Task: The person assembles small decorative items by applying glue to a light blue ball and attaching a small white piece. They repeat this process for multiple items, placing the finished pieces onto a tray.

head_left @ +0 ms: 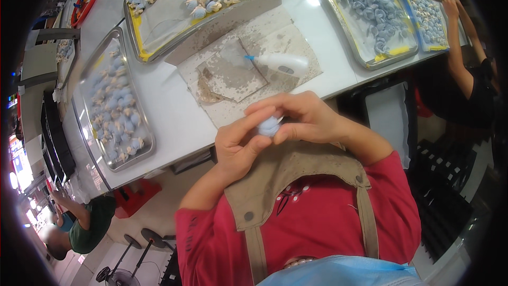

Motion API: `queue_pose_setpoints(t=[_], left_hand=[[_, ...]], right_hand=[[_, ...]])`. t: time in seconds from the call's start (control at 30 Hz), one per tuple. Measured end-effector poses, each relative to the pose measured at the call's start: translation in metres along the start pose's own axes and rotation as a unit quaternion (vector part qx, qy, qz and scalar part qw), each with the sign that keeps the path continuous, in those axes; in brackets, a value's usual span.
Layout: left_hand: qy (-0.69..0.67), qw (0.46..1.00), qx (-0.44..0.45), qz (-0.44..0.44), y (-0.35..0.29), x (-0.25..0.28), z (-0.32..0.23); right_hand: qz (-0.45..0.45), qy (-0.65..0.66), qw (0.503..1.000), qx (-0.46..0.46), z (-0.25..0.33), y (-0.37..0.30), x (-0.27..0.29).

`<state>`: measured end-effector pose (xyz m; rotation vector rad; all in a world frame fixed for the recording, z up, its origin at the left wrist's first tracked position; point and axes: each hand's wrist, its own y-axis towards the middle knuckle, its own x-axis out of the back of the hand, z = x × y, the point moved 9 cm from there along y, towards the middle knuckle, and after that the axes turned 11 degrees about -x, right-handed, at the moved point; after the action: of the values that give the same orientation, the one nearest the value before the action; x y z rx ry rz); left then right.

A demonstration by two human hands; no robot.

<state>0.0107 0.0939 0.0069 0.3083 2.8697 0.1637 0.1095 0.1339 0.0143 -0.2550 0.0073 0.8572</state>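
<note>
In front of my chest, a small pale-blue rounded figurine point(269, 126) with a whitish bit at its side is pinched between both hands. My left hand point(237, 140) closes on it from the left with thumb and fingers. From the other side my right hand point(308, 116) grips it, thumb beneath and fingers over the top. Just beyond my hands a stained cardboard sheet point(296, 42) lies on the white table point(174, 143). On the cardboard rests a white bottle-shaped tool point(286, 63) with a blue tip, pointing left.
A metal tray point(153, 47) of blue-and-cream figurines stands beyond the cardboard. Another tray point(150, 145) of similar pieces is at left. At far right are a tray point(365, 63) of blue shell-like parts and a co-worker's arm point(457, 53). Another person point(90, 222) is at lower left.
</note>
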Motion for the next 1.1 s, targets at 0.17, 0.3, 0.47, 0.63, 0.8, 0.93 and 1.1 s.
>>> queue_pose_setpoints(t=[0.17, 0.3, 0.47, 0.63, 0.8, 0.93, 1.1], left_hand=[[0.055, 0.997, -0.053, 0.024, 0.002, -0.001, -0.012], [0.073, 0.995, -0.070, 0.025, 0.002, -0.005, -0.018], [0.067, 0.995, -0.071, 0.032, 0.001, -0.007, -0.018], [0.070, 0.994, -0.081, 0.034, 0.000, -0.007, -0.018], [0.060, 0.994, -0.083, 0.032, 0.002, -0.008, -0.016], [0.067, 0.994, -0.083, 0.029, 0.002, -0.008, -0.014], [0.045, 0.995, -0.093, 0.012, 0.004, -0.005, -0.012]], right_hand=[[-0.004, -0.017, 1.000, 0.023, 0.004, -0.003, -0.003], [-0.004, -0.016, 0.999, 0.036, 0.007, -0.004, -0.003], [0.002, -0.025, 0.999, 0.042, 0.013, -0.003, -0.001], [0.005, -0.030, 0.998, 0.049, 0.015, -0.001, 0.000], [0.003, -0.012, 0.999, 0.052, 0.010, 0.000, 0.001], [-0.002, -0.004, 0.999, 0.049, 0.008, 0.000, 0.002], [-0.007, -0.009, 0.998, 0.063, 0.008, 0.002, 0.003]])
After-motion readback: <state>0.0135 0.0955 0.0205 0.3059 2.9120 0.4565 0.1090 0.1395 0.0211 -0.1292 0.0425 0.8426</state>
